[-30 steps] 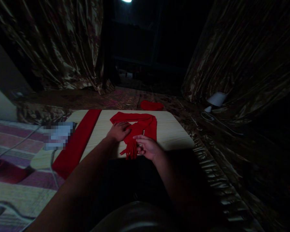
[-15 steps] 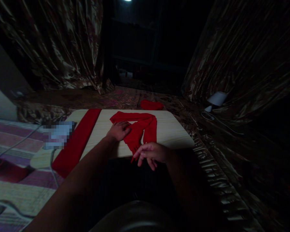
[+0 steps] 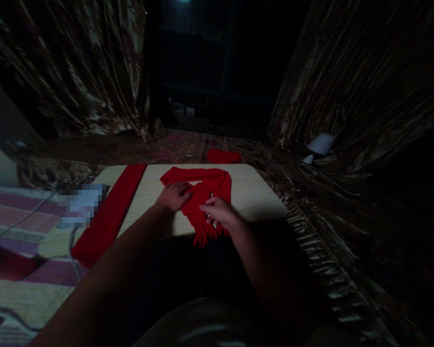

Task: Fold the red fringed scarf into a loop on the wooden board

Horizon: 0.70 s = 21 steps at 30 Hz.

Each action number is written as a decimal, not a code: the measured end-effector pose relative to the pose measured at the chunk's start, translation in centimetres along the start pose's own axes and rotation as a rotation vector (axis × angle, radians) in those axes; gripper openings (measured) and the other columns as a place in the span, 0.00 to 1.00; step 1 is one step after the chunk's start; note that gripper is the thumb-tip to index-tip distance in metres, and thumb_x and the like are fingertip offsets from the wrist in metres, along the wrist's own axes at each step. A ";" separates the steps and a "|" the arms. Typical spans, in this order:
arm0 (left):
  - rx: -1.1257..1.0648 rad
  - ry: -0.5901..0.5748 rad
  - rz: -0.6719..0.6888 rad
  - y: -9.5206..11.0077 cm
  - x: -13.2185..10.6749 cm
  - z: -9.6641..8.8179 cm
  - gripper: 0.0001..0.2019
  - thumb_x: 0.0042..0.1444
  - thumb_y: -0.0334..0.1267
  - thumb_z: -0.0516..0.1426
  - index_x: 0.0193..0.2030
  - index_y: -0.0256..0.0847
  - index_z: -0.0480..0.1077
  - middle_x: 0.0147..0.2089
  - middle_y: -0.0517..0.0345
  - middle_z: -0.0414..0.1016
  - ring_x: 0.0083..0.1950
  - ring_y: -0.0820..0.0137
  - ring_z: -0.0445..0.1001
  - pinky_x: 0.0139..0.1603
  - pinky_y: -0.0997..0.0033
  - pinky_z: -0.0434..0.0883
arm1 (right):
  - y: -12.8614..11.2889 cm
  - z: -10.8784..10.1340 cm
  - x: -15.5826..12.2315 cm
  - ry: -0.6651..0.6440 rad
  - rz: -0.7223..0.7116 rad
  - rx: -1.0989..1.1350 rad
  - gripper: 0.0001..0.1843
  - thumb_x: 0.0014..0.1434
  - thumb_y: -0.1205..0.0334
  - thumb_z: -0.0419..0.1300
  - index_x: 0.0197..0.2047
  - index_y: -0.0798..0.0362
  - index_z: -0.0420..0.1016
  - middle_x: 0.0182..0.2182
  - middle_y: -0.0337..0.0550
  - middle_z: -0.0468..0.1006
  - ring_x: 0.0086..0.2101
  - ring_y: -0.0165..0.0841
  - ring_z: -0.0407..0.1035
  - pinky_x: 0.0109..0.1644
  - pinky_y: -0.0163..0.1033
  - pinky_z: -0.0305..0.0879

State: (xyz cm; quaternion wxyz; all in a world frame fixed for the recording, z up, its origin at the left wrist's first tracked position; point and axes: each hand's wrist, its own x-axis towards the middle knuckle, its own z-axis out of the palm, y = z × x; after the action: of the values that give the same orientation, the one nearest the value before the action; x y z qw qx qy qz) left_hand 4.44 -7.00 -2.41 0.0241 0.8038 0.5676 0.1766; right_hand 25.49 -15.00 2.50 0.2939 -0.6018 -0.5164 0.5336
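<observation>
A red fringed scarf lies bent in a loop on a small light wooden table. My left hand lies flat on the scarf's left strand, pressing it down. My right hand rests on the right strand near the table's front edge, fingers curled on the cloth. The scarf's fringe hangs over the front edge between my arms.
A second red scarf lies folded flat as a long strip along the table's left side. A red cloth sits on the floor behind the table. A blurred white object and a cable are at left. Dark shiny curtains hang around; a small white lamp lies at right.
My right hand left the fringe, lifted off the front edge, then came back down on the scarf's right strand. Both fringed ends now lie together. My left hand stayed put.
</observation>
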 end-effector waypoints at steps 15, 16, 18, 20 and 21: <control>0.012 -0.011 -0.011 0.3 -0.1 -0.2 0.29 0.66 0.55 0.45 0.68 0.46 0.67 0.71 0.53 0.64 0.73 0.57 0.59 0.73 0.50 0.54 | -0.2 -2.1 -1.0 -0.231 -0.105 -0.149 0.08 0.55 0.69 0.63 0.32 0.52 0.67 0.18 0.31 0.74 0.14 0.21 0.56 0.18 0.28 0.47; 0.010 -0.016 -0.010 0.3 -0.1 -0.2 0.29 0.66 0.55 0.45 0.68 0.46 0.67 0.71 0.53 0.64 0.73 0.57 0.59 0.72 0.50 0.54 | -0.1 -2.6 -0.9 -0.180 -0.144 -0.232 0.07 0.56 0.68 0.64 0.31 0.53 0.68 0.18 0.33 0.75 0.15 0.22 0.59 0.20 0.28 0.49; 0.006 -0.018 -0.015 0.4 -0.1 -0.2 0.30 0.67 0.55 0.44 0.69 0.46 0.66 0.72 0.54 0.63 0.74 0.56 0.58 0.73 0.48 0.53 | 0.1 -3.3 -0.6 -0.009 -0.235 -0.374 0.07 0.57 0.66 0.65 0.31 0.53 0.69 0.20 0.34 0.75 0.19 0.24 0.65 0.23 0.28 0.53; 0.004 -0.019 -0.018 0.4 -0.1 -0.2 0.30 0.67 0.55 0.44 0.69 0.45 0.66 0.72 0.53 0.63 0.74 0.56 0.58 0.72 0.47 0.53 | 0.3 -3.5 -0.1 0.096 -0.279 -0.441 0.08 0.57 0.63 0.65 0.30 0.52 0.69 0.21 0.34 0.75 0.20 0.25 0.66 0.23 0.28 0.54; 0.002 -0.019 -0.016 0.4 -0.1 -0.3 0.30 0.67 0.54 0.44 0.69 0.45 0.66 0.72 0.53 0.63 0.74 0.56 0.58 0.72 0.47 0.54 | 0.4 -3.3 0.1 0.089 -0.266 -0.444 0.08 0.57 0.62 0.65 0.31 0.52 0.69 0.20 0.34 0.75 0.19 0.25 0.65 0.22 0.29 0.53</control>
State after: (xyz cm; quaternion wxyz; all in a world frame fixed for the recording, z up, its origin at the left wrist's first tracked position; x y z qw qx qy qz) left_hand 4.67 -7.27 -2.11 0.0302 0.8008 0.5740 0.1683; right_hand 28.72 -14.36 2.99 0.2447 -0.6014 -0.6818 0.3369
